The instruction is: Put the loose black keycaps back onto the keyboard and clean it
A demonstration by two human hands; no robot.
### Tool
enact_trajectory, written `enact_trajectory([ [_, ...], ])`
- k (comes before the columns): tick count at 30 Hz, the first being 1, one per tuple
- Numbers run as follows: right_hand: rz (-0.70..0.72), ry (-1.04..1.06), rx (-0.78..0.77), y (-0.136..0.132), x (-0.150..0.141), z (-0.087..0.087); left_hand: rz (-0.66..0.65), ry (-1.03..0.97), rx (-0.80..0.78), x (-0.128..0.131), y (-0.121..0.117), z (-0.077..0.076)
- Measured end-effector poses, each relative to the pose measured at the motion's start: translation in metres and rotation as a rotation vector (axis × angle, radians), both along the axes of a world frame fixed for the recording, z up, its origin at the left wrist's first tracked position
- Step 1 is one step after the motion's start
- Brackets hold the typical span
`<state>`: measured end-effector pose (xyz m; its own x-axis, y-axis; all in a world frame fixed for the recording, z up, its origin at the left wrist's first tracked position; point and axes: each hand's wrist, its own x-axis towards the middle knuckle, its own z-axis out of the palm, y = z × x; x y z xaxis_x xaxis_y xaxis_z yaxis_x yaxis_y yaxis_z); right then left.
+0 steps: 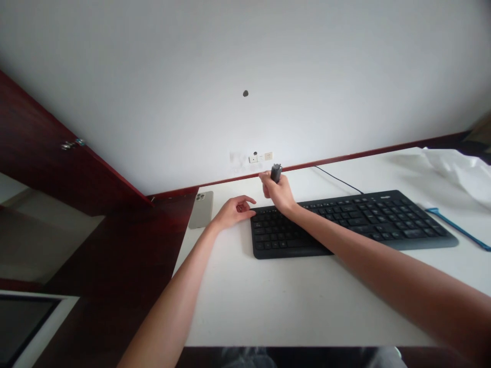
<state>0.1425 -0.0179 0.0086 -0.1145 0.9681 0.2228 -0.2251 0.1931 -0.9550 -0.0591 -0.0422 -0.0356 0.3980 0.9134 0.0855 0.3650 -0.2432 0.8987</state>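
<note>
My right hand (pixel 276 193) is raised above the top left part of a black computer keyboard (pixel 368 222). Its fingers pinch a small dark grey plug-like object (pixel 276 173), perhaps a charger, partly hidden by the fingers. My left hand (pixel 235 212) rests on the white desk (pixel 268 301) with loosely curled fingers, holding nothing. Its fingertips lie close to the keyboard's left edge. A silver smartphone (pixel 201 209) lies face down just beyond and left of that hand.
A wall socket panel (pixel 261 157) sits just above the desk's back edge, behind my right hand. A thin black cable (pixel 337 180) runs from the keyboard to the back edge. At right lie a blue strip (pixel 458 229) and crumpled white material (pixel 460 168). Dark red wooden furniture (pixel 57 138) stands at left.
</note>
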Motion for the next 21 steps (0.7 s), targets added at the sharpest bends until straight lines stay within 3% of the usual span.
enact_trajectory([
  [2,-0.103,-0.370,0.291,0.015,0.022,0.005,0.014,0.010,0.019,0.000,0.000,-0.001],
  [3,-0.107,-0.574,0.357,0.024,0.034,0.005,0.024,0.017,0.026,-0.001,0.000,-0.001],
  [6,-0.075,-1.062,0.331,0.052,0.072,-0.004,0.054,0.051,0.045,-0.001,0.001,-0.004],
  [11,0.035,-1.195,0.322,0.066,0.108,-0.019,0.114,0.118,0.110,-0.002,0.004,-0.009],
  [15,0.026,-1.224,0.350,0.047,0.126,-0.009,0.129,0.131,0.154,-0.001,0.005,-0.012],
  [18,-0.191,-1.189,0.442,0.017,0.162,0.004,0.134,0.124,0.165,0.000,0.005,-0.012],
  [21,-0.444,-1.167,0.417,-0.018,0.233,0.009,0.142,0.121,0.173,0.001,0.004,-0.012],
])
